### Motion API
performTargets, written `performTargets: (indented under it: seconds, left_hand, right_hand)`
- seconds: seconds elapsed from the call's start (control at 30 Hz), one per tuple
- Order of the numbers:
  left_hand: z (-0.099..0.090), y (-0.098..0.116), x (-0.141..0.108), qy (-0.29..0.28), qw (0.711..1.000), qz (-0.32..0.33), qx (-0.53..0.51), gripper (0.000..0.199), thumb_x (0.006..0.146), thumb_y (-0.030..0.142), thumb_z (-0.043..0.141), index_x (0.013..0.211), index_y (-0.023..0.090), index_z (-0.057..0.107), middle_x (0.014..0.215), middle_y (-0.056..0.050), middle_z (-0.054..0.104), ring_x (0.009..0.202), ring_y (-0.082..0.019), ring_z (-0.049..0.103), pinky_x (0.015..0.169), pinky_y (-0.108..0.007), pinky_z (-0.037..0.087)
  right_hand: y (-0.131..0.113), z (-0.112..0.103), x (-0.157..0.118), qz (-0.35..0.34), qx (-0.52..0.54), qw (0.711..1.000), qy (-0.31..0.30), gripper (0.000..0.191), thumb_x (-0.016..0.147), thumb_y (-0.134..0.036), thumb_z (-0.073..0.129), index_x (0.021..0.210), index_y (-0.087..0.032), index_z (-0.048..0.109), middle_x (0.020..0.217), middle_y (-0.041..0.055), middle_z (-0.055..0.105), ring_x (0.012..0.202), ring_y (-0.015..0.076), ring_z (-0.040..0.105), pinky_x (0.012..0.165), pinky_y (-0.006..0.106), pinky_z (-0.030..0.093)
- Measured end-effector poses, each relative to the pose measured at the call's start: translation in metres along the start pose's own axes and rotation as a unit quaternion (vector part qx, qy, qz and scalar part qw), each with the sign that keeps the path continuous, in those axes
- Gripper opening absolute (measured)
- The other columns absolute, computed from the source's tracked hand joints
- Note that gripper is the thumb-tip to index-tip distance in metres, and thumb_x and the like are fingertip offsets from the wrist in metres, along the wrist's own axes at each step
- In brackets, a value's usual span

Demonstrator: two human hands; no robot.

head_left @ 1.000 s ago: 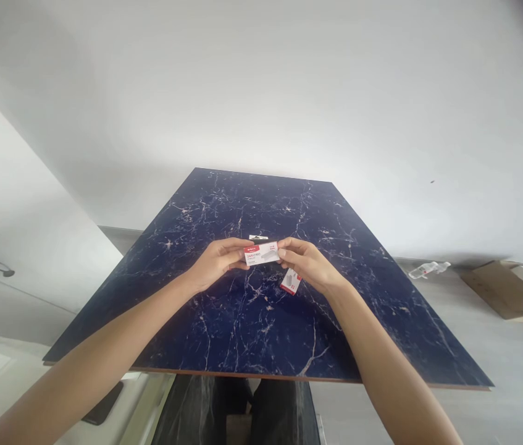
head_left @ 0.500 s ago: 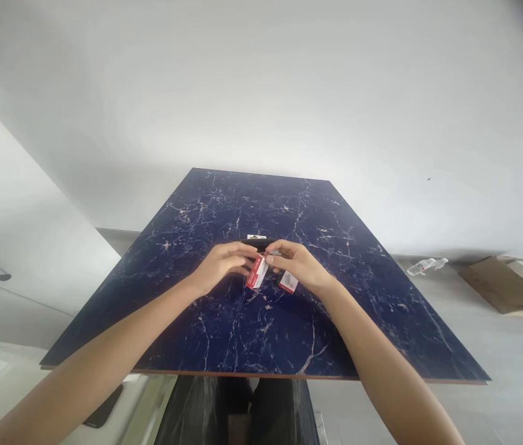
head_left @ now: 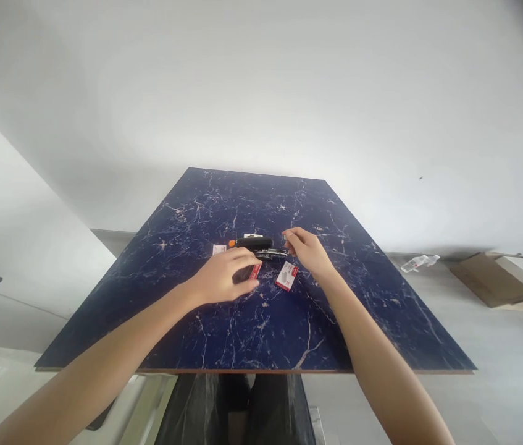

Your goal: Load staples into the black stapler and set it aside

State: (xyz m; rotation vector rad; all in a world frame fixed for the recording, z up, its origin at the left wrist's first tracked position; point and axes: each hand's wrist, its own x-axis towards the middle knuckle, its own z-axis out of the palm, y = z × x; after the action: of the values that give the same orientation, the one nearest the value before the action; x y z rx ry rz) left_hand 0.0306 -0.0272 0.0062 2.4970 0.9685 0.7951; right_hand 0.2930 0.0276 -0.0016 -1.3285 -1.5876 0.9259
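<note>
My left hand [head_left: 224,275] is curved round a small red-and-white box [head_left: 256,271], its thumb and fingers on either side and the palm covering part of it. My right hand [head_left: 305,246] is closed in a pinch just above the table, at the right end of the tools. Something small and pale shows at its fingertips, too small to name. Between the hands lies what looks like an open stapler [head_left: 270,253], its metal rail exposed. Behind it is a black body with an orange tip [head_left: 232,243]. A second red-and-white box [head_left: 286,275] lies below my right hand.
All this lies on a dark blue marbled table [head_left: 261,334]. A white card [head_left: 252,235] is behind the black body, and a white-and-red piece [head_left: 219,250] lies at its left. Right of the table, a clear bottle [head_left: 414,264] and a cardboard box [head_left: 478,278] are on the floor.
My hands have moved apart. The left has tilted the red-and-white box under its fingers; the right has drawn right and slightly up, uncovering the metal rail and the second box.
</note>
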Motion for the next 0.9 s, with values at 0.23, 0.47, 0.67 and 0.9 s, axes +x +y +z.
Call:
performTargets:
  seconds: [0.23, 0.47, 0.67, 0.9]
  left_hand:
    - [0.004, -0.008, -0.002, -0.056, 0.992, -0.056, -0.099, 0.038, 0.094, 0.030, 0.056, 0.131, 0.027, 0.062, 0.126, -0.010, 0.064, 0.095, -0.022, 0.068, 0.084, -0.038, 0.055]
    - [-0.002, -0.009, 0.003, 0.073, 0.996, -0.019, 0.044, 0.025, 0.097, 0.028, 0.051, 0.113, 0.025, 0.071, 0.114, -0.008, 0.068, 0.104, -0.026, 0.059, 0.094, -0.045, 0.046]
    - [-0.005, -0.010, 0.003, 0.087, 0.993, -0.017, 0.079, 0.025, 0.098, 0.025, 0.048, 0.109, 0.023, 0.071, 0.112, -0.007, 0.069, 0.099, -0.024, 0.061, 0.091, -0.042, 0.043]
    - [-0.005, -0.011, 0.002, 0.075, 0.993, -0.022, 0.086, 0.026, 0.097, 0.025, 0.047, 0.108, 0.023, 0.071, 0.113, -0.007, 0.069, 0.099, -0.023, 0.061, 0.090, -0.042, 0.043]
  right_hand:
    - [-0.001, -0.005, -0.002, -0.021, -0.114, 0.993, -0.027, 0.038, 0.087, -0.046, 0.061, 0.114, -0.022, 0.072, 0.088, 0.0043, 0.073, 0.078, 0.0202, 0.064, 0.077, 0.034, 0.048]
    - [0.001, -0.005, 0.000, -0.061, -0.208, 0.974, -0.063, 0.025, 0.086, -0.040, 0.065, 0.105, -0.028, 0.077, 0.118, 0.0050, 0.071, 0.106, 0.0250, 0.063, 0.091, 0.037, 0.047]
    - [0.009, 0.000, 0.001, -0.059, -0.209, 0.969, -0.116, 0.025, 0.085, -0.035, 0.067, 0.108, -0.028, 0.076, 0.120, 0.0048, 0.069, 0.106, 0.0247, 0.064, 0.093, 0.037, 0.046]
    - [0.013, 0.001, 0.003, -0.051, -0.193, 0.973, -0.116, 0.026, 0.085, -0.036, 0.068, 0.107, -0.028, 0.077, 0.120, 0.0037, 0.071, 0.106, 0.0246, 0.065, 0.096, 0.038, 0.046]
